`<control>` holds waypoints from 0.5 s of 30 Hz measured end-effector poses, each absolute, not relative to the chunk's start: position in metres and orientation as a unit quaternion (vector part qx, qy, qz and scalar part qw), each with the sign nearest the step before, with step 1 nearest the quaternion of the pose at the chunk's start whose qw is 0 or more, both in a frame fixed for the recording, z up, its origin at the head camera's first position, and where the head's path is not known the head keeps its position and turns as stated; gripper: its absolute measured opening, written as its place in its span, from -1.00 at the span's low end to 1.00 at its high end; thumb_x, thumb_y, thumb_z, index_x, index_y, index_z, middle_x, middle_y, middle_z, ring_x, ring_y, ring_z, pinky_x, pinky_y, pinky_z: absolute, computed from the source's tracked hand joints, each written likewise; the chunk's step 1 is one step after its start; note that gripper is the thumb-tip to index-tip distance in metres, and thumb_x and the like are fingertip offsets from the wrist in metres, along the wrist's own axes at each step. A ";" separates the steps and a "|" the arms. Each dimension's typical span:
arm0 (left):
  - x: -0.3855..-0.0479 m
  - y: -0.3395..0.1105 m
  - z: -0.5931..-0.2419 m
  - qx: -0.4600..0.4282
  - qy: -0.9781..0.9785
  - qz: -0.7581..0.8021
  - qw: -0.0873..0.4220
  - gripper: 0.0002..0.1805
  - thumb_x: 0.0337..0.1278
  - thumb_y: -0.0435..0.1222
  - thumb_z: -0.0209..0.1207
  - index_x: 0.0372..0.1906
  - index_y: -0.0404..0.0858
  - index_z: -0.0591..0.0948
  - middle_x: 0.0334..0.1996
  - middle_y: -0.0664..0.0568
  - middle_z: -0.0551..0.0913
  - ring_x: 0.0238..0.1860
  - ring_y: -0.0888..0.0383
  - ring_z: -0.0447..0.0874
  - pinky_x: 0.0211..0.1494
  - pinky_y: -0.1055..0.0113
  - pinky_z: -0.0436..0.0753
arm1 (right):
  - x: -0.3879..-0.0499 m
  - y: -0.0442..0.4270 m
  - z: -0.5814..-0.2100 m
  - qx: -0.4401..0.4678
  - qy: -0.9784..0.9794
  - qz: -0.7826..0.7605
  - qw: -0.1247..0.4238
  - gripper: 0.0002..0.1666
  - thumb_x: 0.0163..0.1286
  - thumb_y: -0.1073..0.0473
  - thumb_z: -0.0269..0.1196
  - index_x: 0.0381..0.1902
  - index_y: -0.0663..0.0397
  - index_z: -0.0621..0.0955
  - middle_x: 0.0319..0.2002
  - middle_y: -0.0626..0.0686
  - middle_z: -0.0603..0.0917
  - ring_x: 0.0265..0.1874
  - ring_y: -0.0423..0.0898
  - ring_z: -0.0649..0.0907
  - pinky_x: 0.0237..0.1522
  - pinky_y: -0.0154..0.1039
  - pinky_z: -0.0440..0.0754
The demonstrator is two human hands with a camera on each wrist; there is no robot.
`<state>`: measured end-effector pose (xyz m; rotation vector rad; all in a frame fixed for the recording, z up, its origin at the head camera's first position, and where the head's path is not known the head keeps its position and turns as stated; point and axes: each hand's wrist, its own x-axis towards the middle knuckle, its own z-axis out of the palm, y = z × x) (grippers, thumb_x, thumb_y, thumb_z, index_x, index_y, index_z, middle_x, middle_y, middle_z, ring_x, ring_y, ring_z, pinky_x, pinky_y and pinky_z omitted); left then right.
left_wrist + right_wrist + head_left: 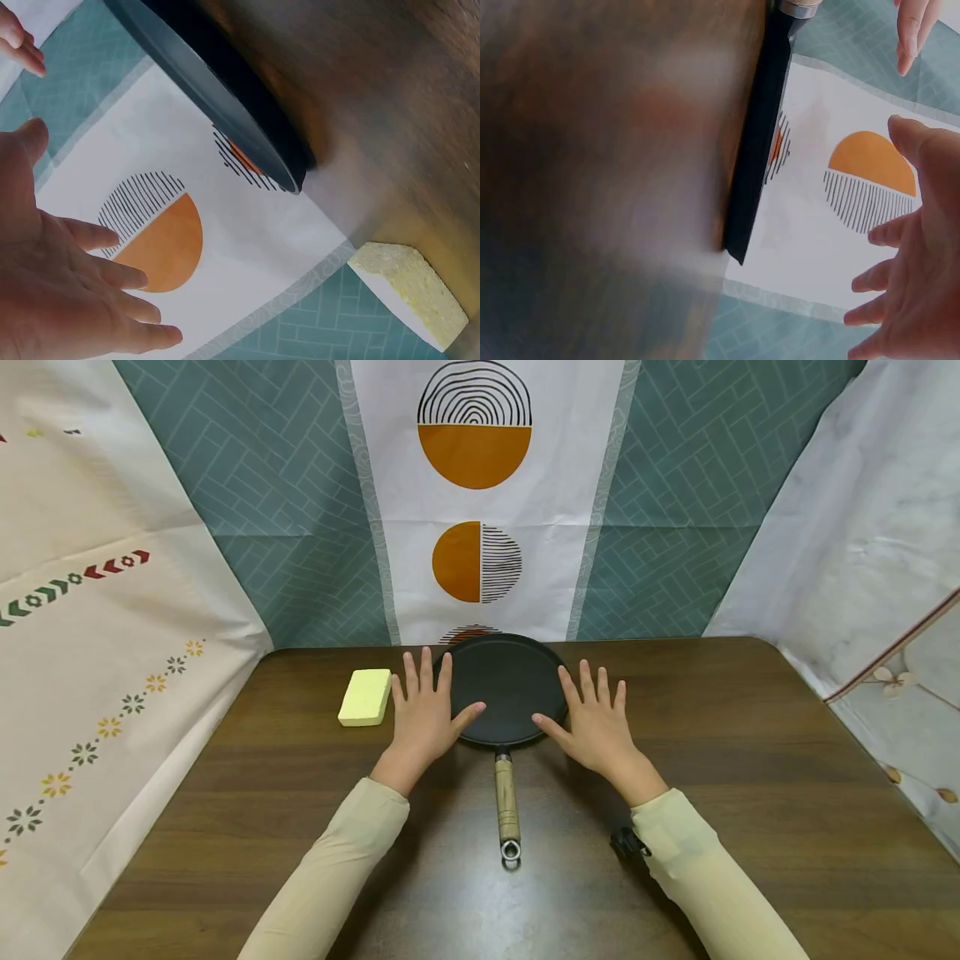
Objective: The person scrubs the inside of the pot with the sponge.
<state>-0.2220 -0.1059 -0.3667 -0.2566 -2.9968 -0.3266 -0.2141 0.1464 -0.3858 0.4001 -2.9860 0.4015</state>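
A flat black pan (510, 689) lies on the wooden table, its wooden handle (507, 797) pointing toward me and ending in a metal ring. My left hand (423, 714), fingers spread and straight, hovers over the pan's left edge and holds nothing. On the other side my right hand (596, 727) is spread the same way near the pan's right edge, also holding nothing. Both wrist views show the hands raised above the pan, apart from it. Left of the left hand lies a pale yellow sponge (365, 697), which also appears in the left wrist view as a thick block (411, 292).
The brown table (720, 760) extends to both sides and toward me. A patterned cloth (480, 502) hangs behind its back edge. Light drapes stand at the left (97, 693) and right (885, 568). A small black object (628, 843) sits at the right sleeve's cuff.
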 end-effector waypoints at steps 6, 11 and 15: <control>-0.224 -0.112 -0.362 -0.084 -0.987 -0.115 0.079 -0.01 0.25 0.29 -0.08 0.55 -0.19 -0.10 0.52 -0.23 -0.31 0.47 -0.24 -0.54 0.42 -0.20 -0.27 | -0.214 0.145 -0.382 0.138 -0.976 0.151 0.070 0.06 0.37 -0.41 0.00 0.55 0.04 -0.08 0.50 0.31 -0.18 0.45 0.35 -0.19 0.33 0.34 -0.31; -0.226 -0.119 -0.361 -0.075 -0.985 -0.125 0.093 -0.05 0.27 0.26 -0.06 0.54 -0.22 -0.04 0.51 -0.27 -0.22 0.47 -0.26 -0.50 0.43 -0.20 -0.22 | -0.211 0.143 -0.380 0.140 -0.971 0.181 0.064 0.05 0.37 -0.39 0.00 0.55 0.02 -0.08 0.51 0.28 -0.17 0.46 0.32 -0.18 0.34 0.32 -0.31; -0.229 -0.126 -0.361 -0.070 -0.983 -0.137 0.103 -0.08 0.29 0.22 -0.05 0.53 -0.25 0.01 0.50 -0.30 -0.14 0.48 -0.27 -0.45 0.42 -0.21 -0.19 | -0.209 0.142 -0.380 0.144 -0.966 0.208 0.058 0.02 0.39 -0.38 -0.01 0.55 0.02 -0.07 0.52 0.26 -0.14 0.46 0.29 -0.15 0.35 0.31 -0.28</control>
